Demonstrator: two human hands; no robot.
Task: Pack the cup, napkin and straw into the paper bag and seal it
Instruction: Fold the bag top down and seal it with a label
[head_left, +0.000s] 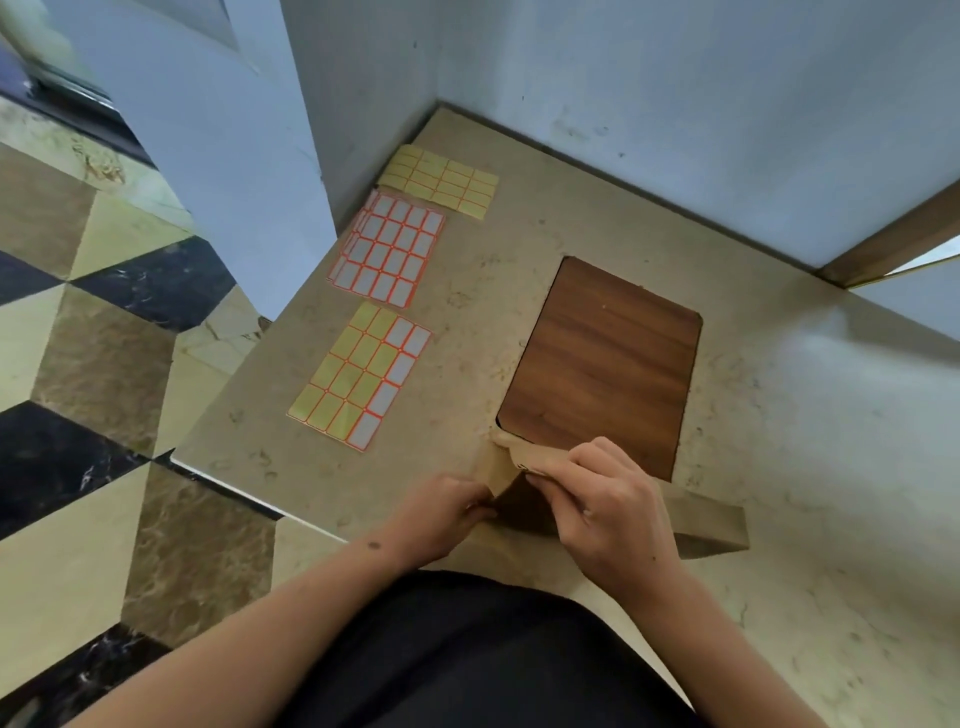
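Working at a beige stone ledge (597, 218) set into a wall corner, a person folds down the mouth of a paper bag (506, 480) at the ledge's near edge. A dark wood panel (602, 358) is inlaid in the ledge just beyond the bag. Three sticker sheets lie left of the panel: a part-used sheet (361, 374) nearest the bag, a stack of white labels (387, 249) behind it, and an emptied yellow backing sheet (439, 179) farthest back, by the wall. The right hand (602, 499) has its fingers curled over the bag's folded top flap, gripping it; the left hand (441, 514) pinches the flap's lower left corner. No cup, napkin or straw is in sight, so packing is probably complete. What seems left is finishing the fold and sealing it, likely with a label, none of which is visible on the bag.
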